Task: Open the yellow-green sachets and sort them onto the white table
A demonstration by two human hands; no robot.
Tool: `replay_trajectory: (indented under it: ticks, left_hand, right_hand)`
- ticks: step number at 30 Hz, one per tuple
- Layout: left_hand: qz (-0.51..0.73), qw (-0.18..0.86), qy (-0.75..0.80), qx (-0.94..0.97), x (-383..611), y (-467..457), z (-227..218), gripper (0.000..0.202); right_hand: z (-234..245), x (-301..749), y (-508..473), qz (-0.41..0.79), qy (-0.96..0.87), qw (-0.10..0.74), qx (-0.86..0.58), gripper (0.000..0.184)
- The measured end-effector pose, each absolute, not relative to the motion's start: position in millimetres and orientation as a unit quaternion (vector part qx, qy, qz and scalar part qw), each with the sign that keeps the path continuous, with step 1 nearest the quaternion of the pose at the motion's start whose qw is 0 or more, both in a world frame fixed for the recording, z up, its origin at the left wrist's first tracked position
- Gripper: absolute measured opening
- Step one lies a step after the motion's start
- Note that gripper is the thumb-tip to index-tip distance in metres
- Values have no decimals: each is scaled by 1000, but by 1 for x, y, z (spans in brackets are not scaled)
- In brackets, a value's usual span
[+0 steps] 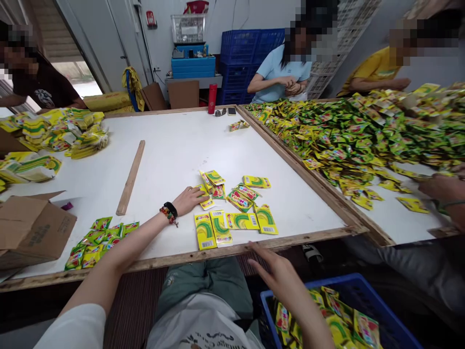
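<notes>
My left hand (189, 199) lies stretched out on the white tabletop, its fingers over a small yellow box (208, 204). Beside those fingertips, a few more boxes (215, 177) lean on one another. Two yellow-green boxes with red lettering (241, 197) lie to the right, below a single yellow box (256, 182). Nearer me, several flat boxes with green curves and barcodes (241, 221) form a rough row. My right hand (274, 266) is at the table's front edge, fingers apart and holding nothing, above a blue crate (358, 278) of filled boxes (336, 315).
Green sachets (105, 237) and a cardboard box (36, 228) are at left, near a wooden strip (131, 177) and stacked yellow cartons (61, 131). A wooden divider (301, 167) borders a sachet heap (363, 131). Several people sit around, with a red bottle (212, 99) at the back.
</notes>
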State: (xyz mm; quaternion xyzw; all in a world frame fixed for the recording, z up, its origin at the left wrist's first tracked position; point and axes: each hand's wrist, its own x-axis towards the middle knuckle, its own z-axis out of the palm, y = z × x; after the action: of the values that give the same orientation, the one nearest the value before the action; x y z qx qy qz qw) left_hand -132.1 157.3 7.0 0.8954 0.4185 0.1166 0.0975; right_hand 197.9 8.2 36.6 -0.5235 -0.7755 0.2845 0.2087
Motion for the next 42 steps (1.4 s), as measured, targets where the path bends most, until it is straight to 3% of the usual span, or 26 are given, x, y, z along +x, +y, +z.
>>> replay_trajectory:
  ticks: [3, 8, 10, 13, 16, 19, 25, 29, 31, 35, 42]
  left_hand:
    - [136, 101, 429, 887, -139, 162, 1, 38]
    - [157, 97, 451, 873, -141, 159, -6, 39]
    - [177, 92, 468, 861, -143, 157, -6, 44]
    - [216, 79, 498, 836, -147, 150, 0, 65]
    - [254, 70, 516, 815, -142, 130, 14, 79]
    - [334, 98, 518, 781, -118, 93, 28, 77]
    - [475, 156, 590, 634, -48, 21, 22, 74]
    - [494, 110, 600, 620, -24, 2, -5, 59]
    - [494, 98, 586, 635, -20, -2, -15, 54]
    - [481, 96, 562, 666, -18, -3, -22, 63]
    - [464, 123, 576, 662, -19, -5, -20, 75]
  right_hand:
    - [33, 141, 41, 282, -798, 248, -471, 43]
    - [27, 70, 123, 218, -833, 187, -473, 68]
    - [27, 53, 149, 225, -840, 183, -459, 63]
    - [33, 45, 163, 231, -841, 192, -449, 40]
    - [45, 51, 145, 231, -823, 245, -458, 29]
    - [61, 60, 112, 244, -789, 311, -470, 39]
    - [70, 76, 62, 510, -593, 481, -396, 34]
    - [57, 93, 48, 465, -603, 437, -479, 35]
    - [54, 102, 44, 498, -615, 391, -470, 37]
    - [58, 112, 40, 566, -620, 353, -414, 32]
    - [51, 108, 34, 558, -618, 382, -401, 34]
